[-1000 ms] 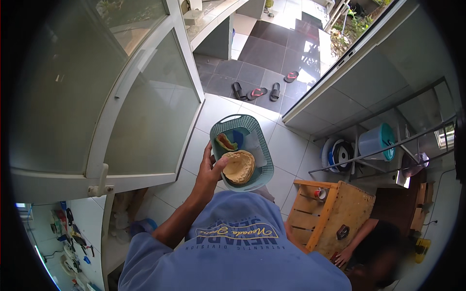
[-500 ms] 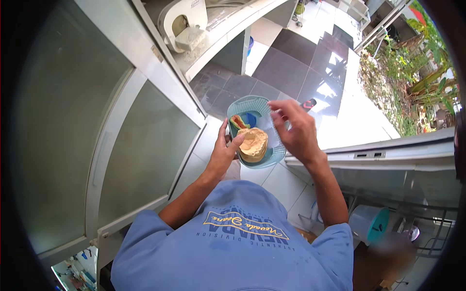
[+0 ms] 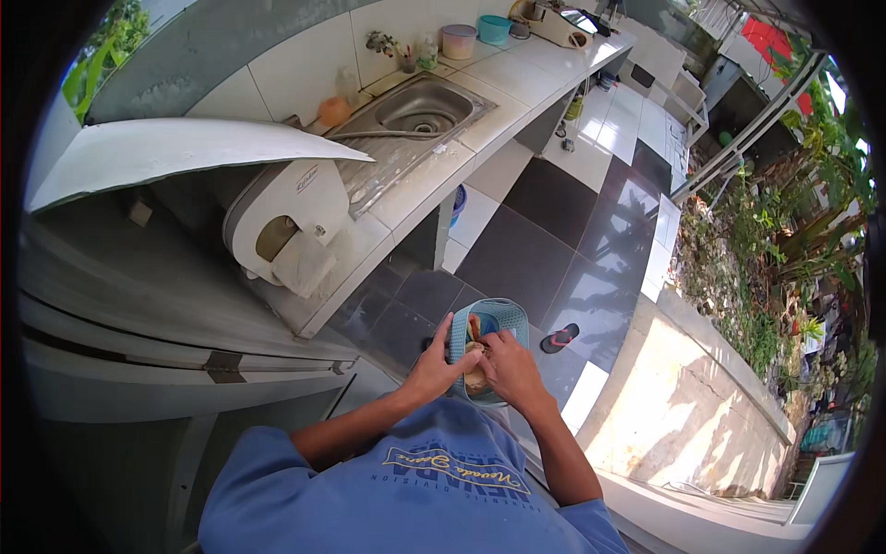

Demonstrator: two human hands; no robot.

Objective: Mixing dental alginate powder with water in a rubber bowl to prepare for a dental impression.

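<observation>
The right hand (image 3: pixel 512 371), held raised beside the basket (image 3: pixel 458 340) half a second ago, has been brought in over it, its fingertips now placed near the thumb of the left hand (image 3: pixel 432 373); the tan dental cast (image 3: pixel 476 381) has been partly covered by the hands; the view has been swung outward, so that a steel sink (image 3: pixel 384 126), a pink tub (image 3: pixel 459 42), a teal bowl (image 3: pixel 496 31) and a low concrete wall (image 3: pixel 688 379) have been brought into sight.

A basket's rim (image 3: pixel 508 312) is barring the way just ahead of the right hand's fingers (image 3: pixel 503 346); beyond, open floor (image 3: pixel 517 249) is stretching between tabletop (image 3: pixel 526 97) left and low wall (image 3: pixel 683 388) right.
</observation>
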